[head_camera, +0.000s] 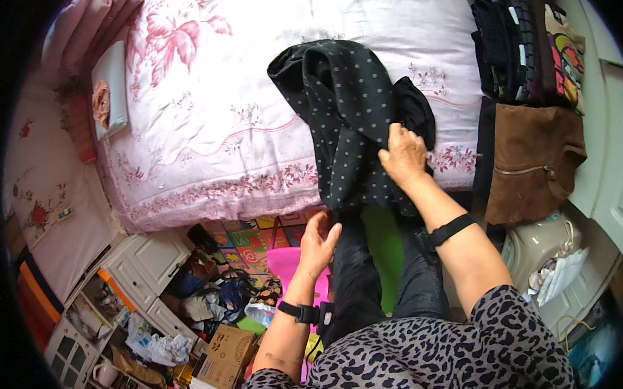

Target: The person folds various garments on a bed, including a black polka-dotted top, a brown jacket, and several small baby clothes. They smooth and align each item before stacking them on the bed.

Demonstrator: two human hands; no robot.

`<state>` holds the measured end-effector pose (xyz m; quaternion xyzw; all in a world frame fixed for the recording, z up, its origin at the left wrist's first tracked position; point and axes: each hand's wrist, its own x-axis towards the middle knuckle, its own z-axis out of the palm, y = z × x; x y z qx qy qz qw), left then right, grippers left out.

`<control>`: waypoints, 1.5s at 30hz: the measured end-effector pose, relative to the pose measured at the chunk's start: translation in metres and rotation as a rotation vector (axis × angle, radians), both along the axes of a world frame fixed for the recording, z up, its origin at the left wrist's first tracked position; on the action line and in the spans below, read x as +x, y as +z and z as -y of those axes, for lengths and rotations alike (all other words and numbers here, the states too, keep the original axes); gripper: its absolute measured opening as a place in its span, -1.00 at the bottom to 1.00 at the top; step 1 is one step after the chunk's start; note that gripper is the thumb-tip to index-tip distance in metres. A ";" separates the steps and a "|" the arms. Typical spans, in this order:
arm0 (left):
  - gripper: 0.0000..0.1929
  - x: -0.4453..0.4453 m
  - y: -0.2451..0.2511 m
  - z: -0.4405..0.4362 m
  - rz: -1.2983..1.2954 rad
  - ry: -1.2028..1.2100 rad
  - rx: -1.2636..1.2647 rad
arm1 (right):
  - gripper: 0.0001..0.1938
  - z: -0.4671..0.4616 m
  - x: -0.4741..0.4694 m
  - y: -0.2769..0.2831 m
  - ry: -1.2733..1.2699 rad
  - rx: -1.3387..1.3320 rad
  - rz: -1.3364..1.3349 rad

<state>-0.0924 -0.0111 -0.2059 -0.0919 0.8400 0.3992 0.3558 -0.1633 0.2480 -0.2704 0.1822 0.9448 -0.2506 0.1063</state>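
Note:
A black garment with light polka dots (357, 102) lies bunched on the edge of a bed, its lower part hanging over the side towards my legs. My right hand (404, 152) is on the right side of the garment, fingers curled at the cloth; whether it grips a fold cannot be told. Another dark piece of cloth (415, 110) shows just beyond that hand. My left hand (319, 241) is off the garment, below its lower left edge, with thumb and fingers apart and nothing held. Beneath the hands are my legs in dark jeans (352, 271).
Folded dark clothes (499, 47) and a brown zipped bag or garment (537, 161) lie along the bed's right side. A pale pillow (109, 94) is at the far left. Below left stand a white cabinet (146, 261), a cardboard box (226, 357) and a pink plastic item (289, 264).

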 end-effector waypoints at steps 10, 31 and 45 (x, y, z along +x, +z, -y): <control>-0.12 -0.080 -0.088 -0.043 0.117 0.298 0.441 | -0.64 0.060 0.018 0.008 0.222 -0.475 -0.075; -0.61 -0.084 -0.113 -0.015 0.300 0.836 0.587 | -0.68 -0.055 0.025 -0.080 -0.887 -1.399 -0.144; -0.62 -0.075 -0.076 -0.082 0.099 0.343 0.361 | -0.42 0.015 0.013 -0.040 -0.551 -1.505 0.118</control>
